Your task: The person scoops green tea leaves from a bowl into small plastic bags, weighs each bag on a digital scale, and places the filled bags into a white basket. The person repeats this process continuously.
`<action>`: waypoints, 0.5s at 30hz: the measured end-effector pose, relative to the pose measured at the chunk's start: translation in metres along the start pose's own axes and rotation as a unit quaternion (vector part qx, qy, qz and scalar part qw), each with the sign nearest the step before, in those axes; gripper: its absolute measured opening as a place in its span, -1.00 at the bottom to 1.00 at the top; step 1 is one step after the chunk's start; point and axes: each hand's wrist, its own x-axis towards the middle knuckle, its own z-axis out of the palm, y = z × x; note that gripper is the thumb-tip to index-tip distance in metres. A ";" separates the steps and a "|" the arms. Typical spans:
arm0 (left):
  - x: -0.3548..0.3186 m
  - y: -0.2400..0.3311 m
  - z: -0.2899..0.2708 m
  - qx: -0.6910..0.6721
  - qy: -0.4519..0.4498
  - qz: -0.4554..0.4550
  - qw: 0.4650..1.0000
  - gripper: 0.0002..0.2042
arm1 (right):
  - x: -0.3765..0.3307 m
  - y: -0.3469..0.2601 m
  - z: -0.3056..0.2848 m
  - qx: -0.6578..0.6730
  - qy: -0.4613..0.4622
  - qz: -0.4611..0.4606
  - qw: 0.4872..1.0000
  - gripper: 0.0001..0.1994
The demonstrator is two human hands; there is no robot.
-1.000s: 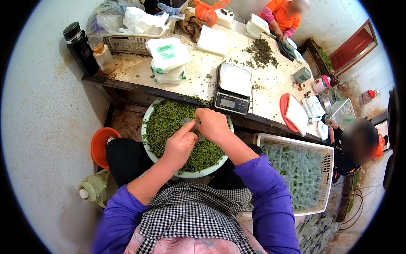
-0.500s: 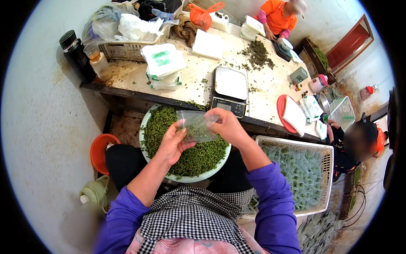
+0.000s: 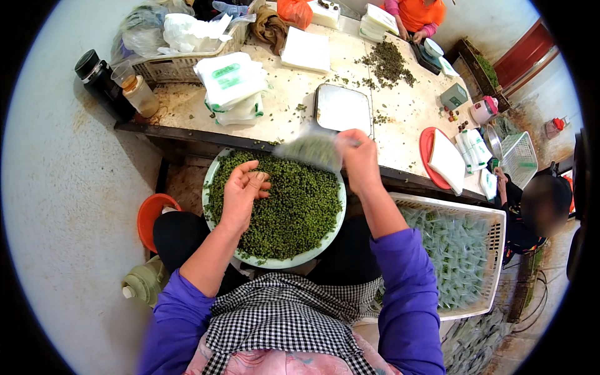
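Here, the left hand point(image 3: 240, 194), fingers curled, rests on green bits heaped in the round bowl point(image 3: 275, 259) on the lap. The right hand point(image 3: 359, 156) pinches a small clear bag point(image 3: 310, 150) above the bowl's far rim. Beyond, a scale point(image 3: 342, 109) sits on the bench point(image 3: 400, 134).
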 end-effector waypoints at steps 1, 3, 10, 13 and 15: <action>0.003 -0.006 -0.001 0.051 -0.007 0.033 0.998 -0.71 | 0.013 0.006 -0.001 0.059 0.079 -0.018 0.995 -0.91; 0.009 -0.019 -0.003 0.154 -0.022 0.098 0.983 -0.77 | 0.038 0.014 -0.006 0.161 0.096 -0.066 0.980 -0.80; 0.014 -0.016 0.029 0.503 -0.009 0.297 0.812 -0.84 | 0.045 0.069 0.001 0.187 0.101 -0.014 0.977 -0.68; 0.018 -0.019 0.056 0.555 -0.057 0.327 0.763 -0.76 | 0.024 0.072 -0.009 0.222 0.099 -0.016 0.970 -0.78; 0.022 -0.023 0.073 0.603 -0.059 0.330 0.724 -0.74 | 0.009 0.073 -0.013 0.231 0.087 0.000 0.969 -0.83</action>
